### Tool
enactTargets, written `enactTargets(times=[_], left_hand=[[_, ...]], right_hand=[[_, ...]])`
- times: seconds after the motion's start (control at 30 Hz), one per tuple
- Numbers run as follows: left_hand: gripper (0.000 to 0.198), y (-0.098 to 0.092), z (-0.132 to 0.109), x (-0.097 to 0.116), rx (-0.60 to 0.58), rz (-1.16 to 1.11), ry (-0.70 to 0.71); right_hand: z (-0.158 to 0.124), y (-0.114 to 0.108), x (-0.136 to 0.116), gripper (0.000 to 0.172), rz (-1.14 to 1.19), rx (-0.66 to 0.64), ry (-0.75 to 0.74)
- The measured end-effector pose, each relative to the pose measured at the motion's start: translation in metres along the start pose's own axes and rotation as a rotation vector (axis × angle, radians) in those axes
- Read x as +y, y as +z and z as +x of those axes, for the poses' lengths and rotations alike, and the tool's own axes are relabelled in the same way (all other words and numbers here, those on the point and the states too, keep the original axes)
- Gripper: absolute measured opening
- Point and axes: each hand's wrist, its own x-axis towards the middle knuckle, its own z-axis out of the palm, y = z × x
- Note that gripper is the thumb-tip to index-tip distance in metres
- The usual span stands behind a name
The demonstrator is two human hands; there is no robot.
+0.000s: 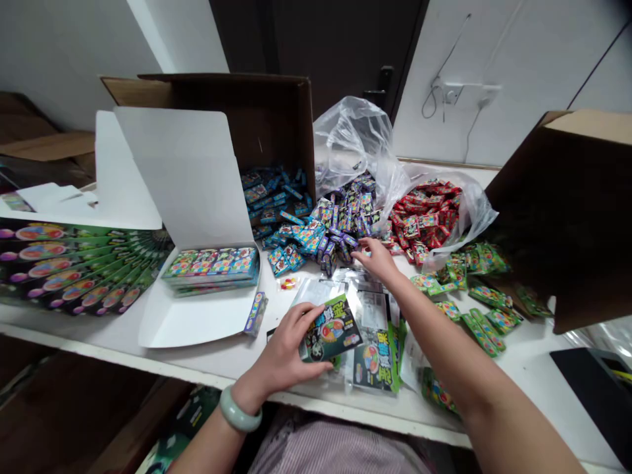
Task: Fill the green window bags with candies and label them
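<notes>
Okay, here's what we've got on the table (212,359). The packet (332,328) is a flat green-and-black card with a colourful ball printed on it. It's tilted a bit and pinched in our left hand (281,349), fingers and thumb on its left side, with a jade bangle (240,409) on that wrist. Our right hand (378,258) is open, fingers slightly apart, reaching past the packet to the edge of the purple pile (343,224); we can't tell if it's holding anything.

Count-wise, we see two cardboard boxes (247,112) (563,217), two clear plastic bags (350,145) (474,210), and four loose piles: that purple one, a teal pile (274,210), a red pile (424,214) and a green pile (484,316). There's also one white carton (197,322) holding a stack of teal boxes (212,266).

The packet sits low, near the table's front edge, over silvery sachets (355,296) and just beside a second green packet (375,361).
</notes>
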Motion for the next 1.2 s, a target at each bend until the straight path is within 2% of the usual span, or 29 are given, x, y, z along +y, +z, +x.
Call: enactTargets(times=[0.1,0.17,0.23,0.43,0.57,0.73,0.9,1.03,1.2], left_hand=[[0.090,-0.002,-0.003,-0.004,0.011,0.021,-0.005],[0.089,-0.005,-0.006,-0.009,0.022,0.043,-0.016],[0.087,-0.008,-0.007,-0.015,0.035,0.059,-0.025],[0.085,-0.007,-0.003,-0.019,0.018,0.045,-0.022],[0.082,-0.007,-0.002,-0.014,0.000,0.056,-0.013],[0.080,-0.011,-0.001,-0.009,0.002,0.079,-0.012],[0.081,-0.009,0.003,-0.005,0.001,0.089,0.007],[0.080,-0.005,0.003,-0.004,-0.005,0.092,0.012],[0.079,-0.002,-0.001,-0.009,-0.008,0.091,0.001]], right_hand=[[0.019,0.019,0.004,0.021,0.056,0.036,0.061],[0.022,0.018,0.007,0.015,0.123,0.065,0.109],[0.019,0.007,0.012,0.019,0.216,0.069,0.159],[-0.023,-0.038,0.015,0.032,0.504,-0.084,0.295],[-0.059,-0.053,0.013,0.036,0.588,-0.120,0.367],[-0.096,-0.050,0.023,0.030,0.597,-0.032,0.434],[-0.112,-0.050,0.028,0.031,0.573,0.080,0.443],[-0.121,-0.058,0.023,0.044,0.556,0.031,0.474],[-0.144,-0.064,0.026,0.034,0.420,-0.050,0.506]])
